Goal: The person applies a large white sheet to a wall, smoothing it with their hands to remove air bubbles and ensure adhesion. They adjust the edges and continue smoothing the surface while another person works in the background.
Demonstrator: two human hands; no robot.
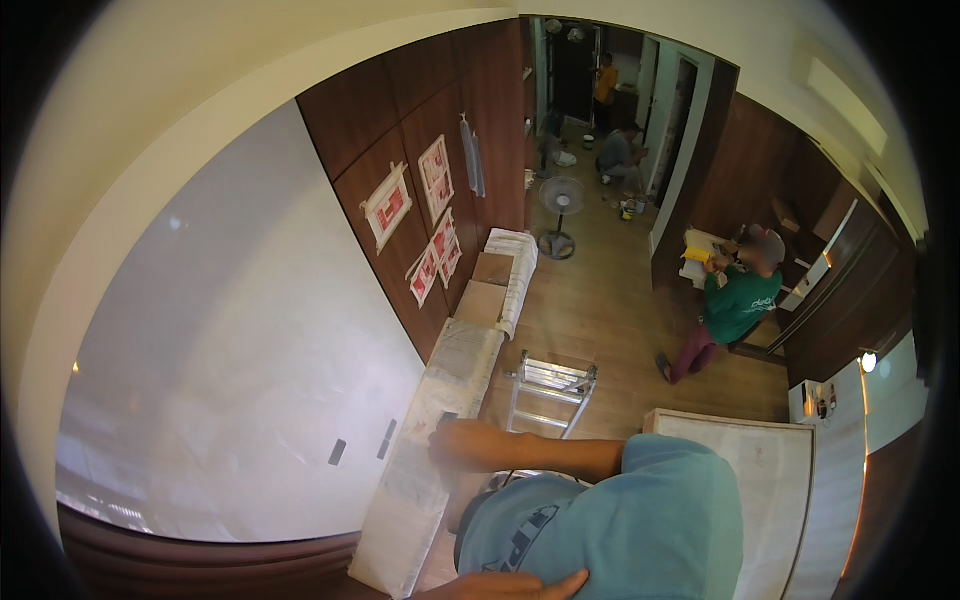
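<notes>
Right hand: the bare right hand [462,446], at the end of a forearm reaching leftward from a short teal sleeve [680,470], is over the pale, sheet-covered long bench [425,500]; whether it presses on that covering or hangs just above it, I cannot tell.
Right fingers: curled inward, their tips turned away from view; whether they grasp anything is hidden.
Small grey flat piece: the small grey flat piece [449,417] shows right at the upper edge of the right hand in the head view, on the side away from the torso; it looks as if it meets the knuckles, but touching or merely lined up cannot be settled.
Its long axis: too little shows beyond the hand to be sure of it.
Bench line: the bench runs lengthwise from lower left to upper right, beside the large glossy white panel [230,380]; the right forearm comes in across that line.
Nearer hand: the right, plainly; the bare left hand [515,588] is at the lower edge by the teal shirt [610,530], well apart from the grey piece.
Left fingers: one digit points rightward, the others are out of sight, so their grip cannot be told.
Beyond the forearm: a silver metal folding stepladder [545,412], just beside the bench.
</notes>
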